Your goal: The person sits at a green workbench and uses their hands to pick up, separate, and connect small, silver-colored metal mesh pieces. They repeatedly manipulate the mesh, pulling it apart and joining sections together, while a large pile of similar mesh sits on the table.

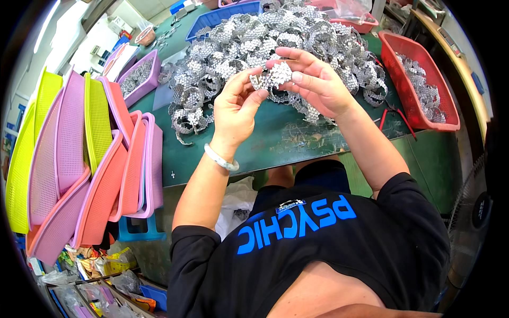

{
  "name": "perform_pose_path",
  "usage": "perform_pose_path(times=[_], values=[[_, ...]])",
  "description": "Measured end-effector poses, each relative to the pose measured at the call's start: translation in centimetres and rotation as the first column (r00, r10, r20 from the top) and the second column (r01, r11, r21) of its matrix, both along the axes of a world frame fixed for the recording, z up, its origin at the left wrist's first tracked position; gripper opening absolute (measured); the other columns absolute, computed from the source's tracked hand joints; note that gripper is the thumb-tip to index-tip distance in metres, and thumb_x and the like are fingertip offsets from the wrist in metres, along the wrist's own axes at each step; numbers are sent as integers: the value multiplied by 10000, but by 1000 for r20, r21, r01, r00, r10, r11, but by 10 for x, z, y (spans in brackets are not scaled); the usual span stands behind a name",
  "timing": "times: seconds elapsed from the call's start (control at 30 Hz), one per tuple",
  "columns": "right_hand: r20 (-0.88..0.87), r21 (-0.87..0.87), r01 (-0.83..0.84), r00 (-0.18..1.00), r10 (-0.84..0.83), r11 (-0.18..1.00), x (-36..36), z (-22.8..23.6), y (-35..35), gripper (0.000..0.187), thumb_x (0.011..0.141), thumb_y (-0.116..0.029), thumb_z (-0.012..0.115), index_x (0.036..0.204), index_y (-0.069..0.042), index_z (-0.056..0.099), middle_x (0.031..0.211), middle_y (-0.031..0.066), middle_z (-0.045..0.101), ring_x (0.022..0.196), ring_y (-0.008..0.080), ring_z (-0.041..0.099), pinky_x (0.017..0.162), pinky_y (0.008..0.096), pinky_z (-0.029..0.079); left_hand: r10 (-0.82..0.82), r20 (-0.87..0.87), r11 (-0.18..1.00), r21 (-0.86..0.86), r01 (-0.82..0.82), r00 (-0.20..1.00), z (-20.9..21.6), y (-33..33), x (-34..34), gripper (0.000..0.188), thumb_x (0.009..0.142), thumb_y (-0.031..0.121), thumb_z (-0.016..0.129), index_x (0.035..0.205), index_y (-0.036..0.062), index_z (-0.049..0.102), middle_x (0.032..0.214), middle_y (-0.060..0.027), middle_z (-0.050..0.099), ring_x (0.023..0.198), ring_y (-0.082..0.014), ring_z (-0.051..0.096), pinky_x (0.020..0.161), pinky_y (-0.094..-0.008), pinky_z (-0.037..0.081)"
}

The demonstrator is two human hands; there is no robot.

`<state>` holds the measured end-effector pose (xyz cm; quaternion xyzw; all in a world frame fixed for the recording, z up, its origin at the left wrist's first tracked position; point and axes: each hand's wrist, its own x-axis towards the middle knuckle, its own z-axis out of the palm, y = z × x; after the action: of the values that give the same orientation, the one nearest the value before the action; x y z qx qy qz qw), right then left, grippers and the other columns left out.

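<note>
Both my hands are raised over the near part of a heap of silver, scale-patterned metal bands (238, 47), many of them curled into rings. Between them is one bright silver metal band (280, 74), folded or curled small. My left hand (237, 108) pinches its left end between thumb and bent fingers; a pale bangle circles that wrist. My right hand (321, 85) grips the other end with the thumb in front, its upper fingers reaching over the top. The palms partly hide how the piece is bent.
A red basket (450, 114) of similar bands stands right, beside red-handled pliers (395, 112) on the green table (212, 159). A purple basket (154, 69) of small metal parts sits left. Stacked coloured baskets (98, 159) rise beside the table. A blue basket (204, 21) lies behind the heap.
</note>
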<state>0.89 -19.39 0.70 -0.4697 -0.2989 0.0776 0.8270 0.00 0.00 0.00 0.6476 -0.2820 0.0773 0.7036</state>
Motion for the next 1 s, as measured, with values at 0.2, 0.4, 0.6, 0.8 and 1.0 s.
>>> perform_pose_path(times=[0.2, 0.4, 0.6, 0.8, 1.0], values=[[-11, 2, -13, 1000, 13, 1000, 0, -5, 4, 452, 886, -123, 529, 1305, -24, 390, 1226, 110, 509, 1138, 185, 486, 927, 345, 421, 13, -50, 999, -43, -15, 999, -4, 2, -1, 402, 841, -54, 559, 1232, 10, 496, 1099, -68, 582, 913, -94, 570, 796, -209, 458], [-65, 97, -76, 994, 83, 992, 0, -7, 8, 396, 887, -105, 529, 1261, -17, 432, 1173, 85, 523, 1072, 173, 514, 900, 346, 434, 31, -23, 999, -35, -32, 999, -1, 0, -7, 405, 837, -47, 567, 1232, 3, 492, 1109, -72, 577, 954, -112, 564, 811, -221, 457], [-137, 216, -168, 970, 200, 962, 5, -16, 10, 331, 916, -123, 478, 1231, -24, 455, 1156, 113, 546, 1060, 206, 537, 909, 367, 441, 70, 76, 998, 5, -70, 995, 3, -2, -11, 385, 807, -25, 609, 1183, 3, 529, 1065, -63, 547, 914, -123, 566, 771, -225, 474], [-201, 297, -206, 941, 272, 932, 6, -19, 14, 289, 924, -133, 457, 1189, -24, 495, 1144, 134, 567, 1024, 226, 566, 904, 380, 451, 225, 220, 954, 151, -261, 949, 6, -2, -16, 378, 748, 37, 693, 1112, 28, 592, 965, -61, 531, 790, -114, 568, 681, -224, 488], [-246, 308, -200, 928, 281, 930, 6, -23, 16, 290, 926, -140, 451, 1177, -4, 503, 1123, 122, 580, 994, 218, 582, 892, 385, 460, 231, 272, 930, 221, -295, 934, 6, 0, -18, 380, 768, 2, 676, 1132, -1, 566, 966, -38, 523, 799, -94, 566, 693, -204, 476]])
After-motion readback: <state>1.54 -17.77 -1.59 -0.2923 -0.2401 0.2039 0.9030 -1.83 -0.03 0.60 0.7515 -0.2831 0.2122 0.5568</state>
